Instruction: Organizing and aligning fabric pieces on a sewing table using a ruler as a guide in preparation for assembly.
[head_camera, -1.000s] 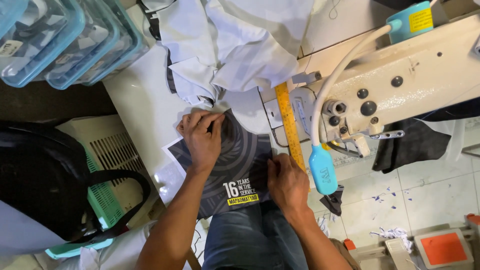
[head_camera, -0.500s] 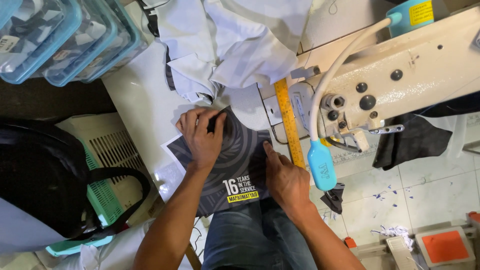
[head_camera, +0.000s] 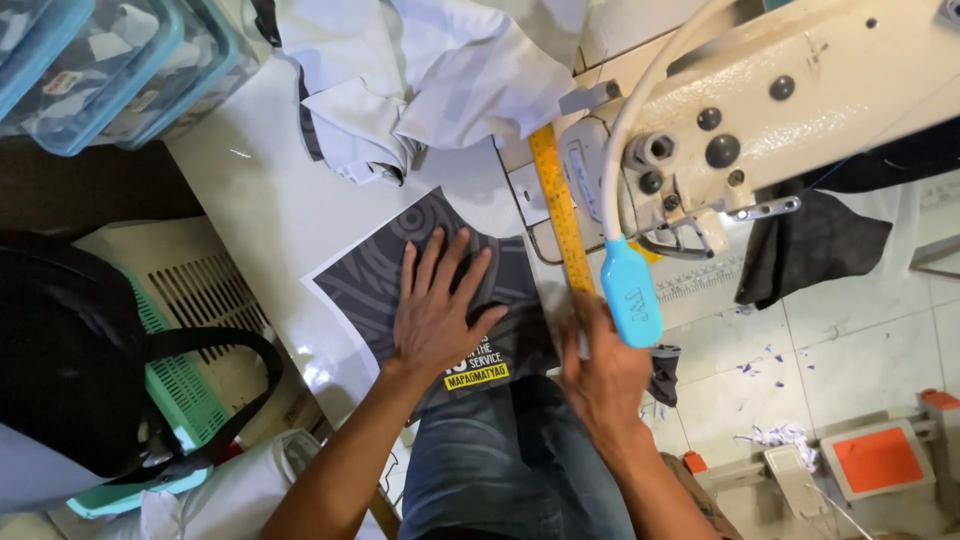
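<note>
A dark grey patterned fabric piece (head_camera: 365, 285) with a yellow printed label lies on the white table (head_camera: 260, 190) and over my lap. My left hand (head_camera: 435, 315) presses flat on it, fingers spread. My right hand (head_camera: 610, 385) is blurred at the near end of a yellow ruler (head_camera: 558, 205) that lies along the sewing machine bed. I cannot tell whether it grips the ruler. The cream sewing machine (head_camera: 800, 100) stands right of the ruler, and a blue tag (head_camera: 630, 295) on a white cable hangs in front of it.
A pile of white cloth (head_camera: 440, 80) sits at the table's far side. Clear blue-rimmed plastic boxes (head_camera: 120, 70) are at top left. A black bag (head_camera: 70, 360) and a green basket (head_camera: 175, 395) sit left. Dark cloth (head_camera: 810, 250) hangs off the machine table.
My left hand has slid down the fabric and flattened out with its fingers spread. My right hand has moved right, off the fabric, to the ruler's near end.
</note>
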